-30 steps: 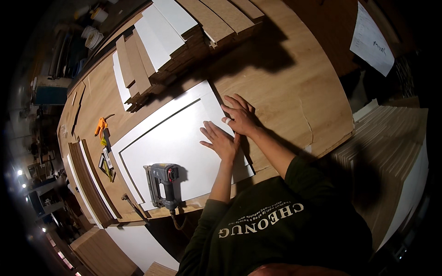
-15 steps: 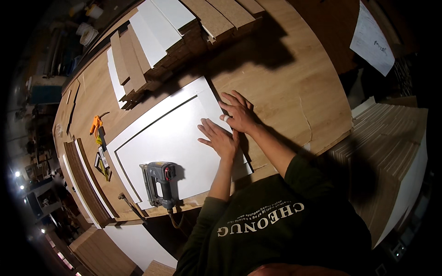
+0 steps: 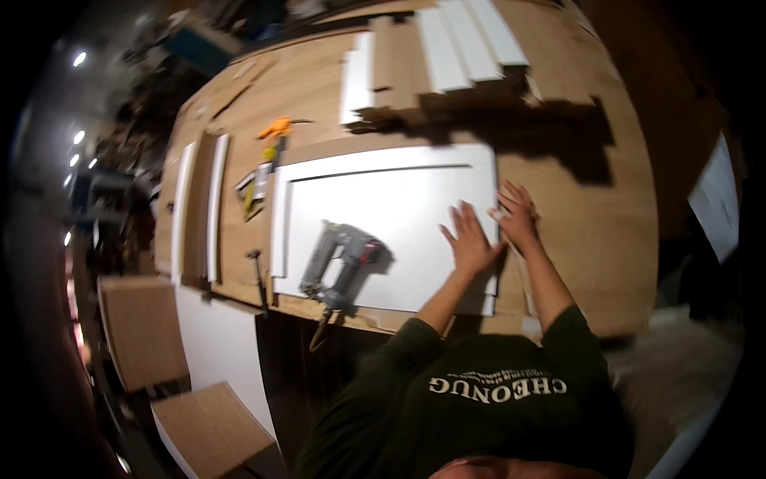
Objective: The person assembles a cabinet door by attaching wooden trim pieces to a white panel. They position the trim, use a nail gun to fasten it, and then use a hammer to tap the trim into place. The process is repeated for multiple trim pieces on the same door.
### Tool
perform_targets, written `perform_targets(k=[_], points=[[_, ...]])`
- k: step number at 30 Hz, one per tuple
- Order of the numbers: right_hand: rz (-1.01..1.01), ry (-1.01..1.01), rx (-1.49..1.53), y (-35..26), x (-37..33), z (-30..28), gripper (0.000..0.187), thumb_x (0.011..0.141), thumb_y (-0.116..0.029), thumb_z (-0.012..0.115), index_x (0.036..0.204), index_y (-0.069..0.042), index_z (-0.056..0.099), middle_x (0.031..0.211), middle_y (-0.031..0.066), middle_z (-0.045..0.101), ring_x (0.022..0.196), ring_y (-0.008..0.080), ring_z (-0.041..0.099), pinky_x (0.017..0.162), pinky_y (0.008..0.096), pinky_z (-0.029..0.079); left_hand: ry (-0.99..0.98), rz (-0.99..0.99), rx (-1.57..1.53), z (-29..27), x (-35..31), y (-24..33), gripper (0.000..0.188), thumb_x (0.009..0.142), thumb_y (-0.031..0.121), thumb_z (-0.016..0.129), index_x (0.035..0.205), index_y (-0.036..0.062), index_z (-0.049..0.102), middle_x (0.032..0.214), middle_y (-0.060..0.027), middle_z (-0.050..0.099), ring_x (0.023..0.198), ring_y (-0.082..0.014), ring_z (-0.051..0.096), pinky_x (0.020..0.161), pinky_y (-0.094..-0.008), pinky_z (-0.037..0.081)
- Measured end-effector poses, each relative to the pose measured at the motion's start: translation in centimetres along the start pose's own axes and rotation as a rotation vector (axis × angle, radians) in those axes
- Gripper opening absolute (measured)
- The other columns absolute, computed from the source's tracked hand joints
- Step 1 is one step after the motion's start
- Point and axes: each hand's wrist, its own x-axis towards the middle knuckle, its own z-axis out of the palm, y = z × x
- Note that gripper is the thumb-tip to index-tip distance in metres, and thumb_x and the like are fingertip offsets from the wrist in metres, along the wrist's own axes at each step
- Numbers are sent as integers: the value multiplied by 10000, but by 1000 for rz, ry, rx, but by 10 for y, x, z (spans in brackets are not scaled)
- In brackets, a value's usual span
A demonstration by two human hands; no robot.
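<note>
A white panel [image 3: 399,199] with a grooved frame lies on the wooden workbench. My left hand [image 3: 472,243] rests on its right part, palm down with fingers spread. At the panel's right edge is my right hand [image 3: 519,215], fingers stretched away from me and the thumb side beside the edge; whether it presses on the edge is hard to tell. On the panel's left part lies a grey nail gun [image 3: 355,249], its hose [image 3: 321,331] hanging over the bench's near edge. Neither hand touches this tool.
White and brown board strips [image 3: 443,48] are stacked at the back. Left of the panel lie an orange air blow gun [image 3: 276,127], a yellow-and-black tool [image 3: 249,191], a hammer [image 3: 259,275] and upright-running strips [image 3: 198,207]. Brown-topped boards [image 3: 214,427] stand below left.
My view has turned, so the bench and panel appear straighter and shifted right. The right hand's fingers are closer together and it sits more outside the panel's edge. The left hand stays flat.
</note>
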Motion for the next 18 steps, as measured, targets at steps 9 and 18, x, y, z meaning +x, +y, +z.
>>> perform_targets(k=[9,18], points=[[52,-105,-14,-11,1,-1,473,769,-300,696,1215,-156,636,1465,-8,389,1393,253,237,1098,517,164,72,-106,36,-13,-20,16,1074,677,369,726,1440,-90,125,1522,-265,104,1429,-409,44,1083,-657,69],[53,-94,13,-5,0,-3,461,782,-264,681,1224,-145,629,1464,-13,392,1393,259,240,1105,503,164,69,-80,19,-11,-17,22,1029,686,315,713,1422,-125,145,1510,-302,88,1415,-456,52,1078,-660,99]])
